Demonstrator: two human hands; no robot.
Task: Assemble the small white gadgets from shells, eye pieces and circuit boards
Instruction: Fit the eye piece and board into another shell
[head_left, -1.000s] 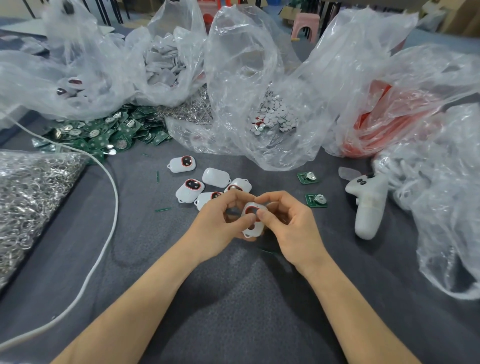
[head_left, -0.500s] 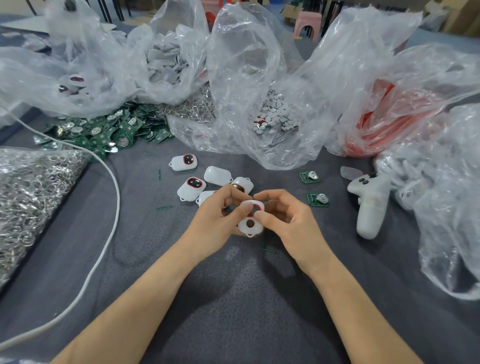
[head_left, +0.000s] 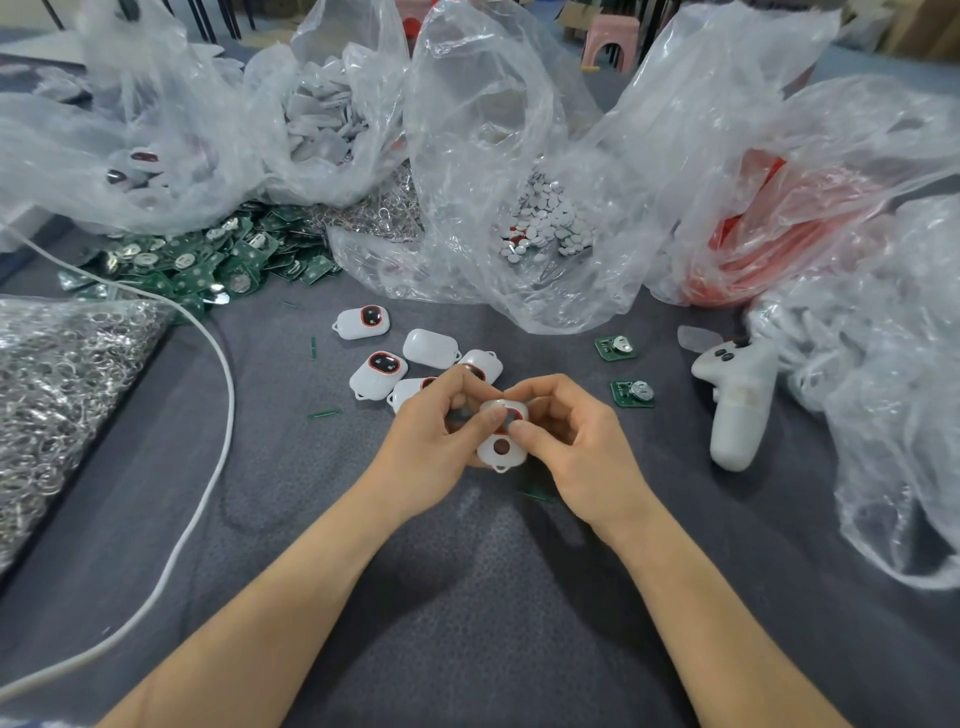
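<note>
Both hands hold one small white shell (head_left: 500, 450) with a round hole just above the grey cloth at the centre. My left hand (head_left: 434, 441) grips its left side, thumb pressed on top. My right hand (head_left: 576, 452) pinches the right side, thumb at a red-rimmed eye piece (head_left: 513, 415) in the shell's upper part. Behind my hands lie several finished white gadgets (head_left: 378, 370), most with a red-rimmed dark eye. Two loose green circuit boards (head_left: 616, 346) lie to the right.
A heap of green circuit boards (head_left: 208, 260) lies at the back left. Clear plastic bags hold white shells (head_left: 322, 124), small round discs (head_left: 545, 228) and red parts (head_left: 753, 260). A bag of metal rings (head_left: 57, 384) sits left, beside a white cable (head_left: 218, 441). A white controller (head_left: 737, 410) lies right.
The shell has tilted in my hands, its lower end with the round hole now facing up. Both thumbs have shifted onto its upper part.
</note>
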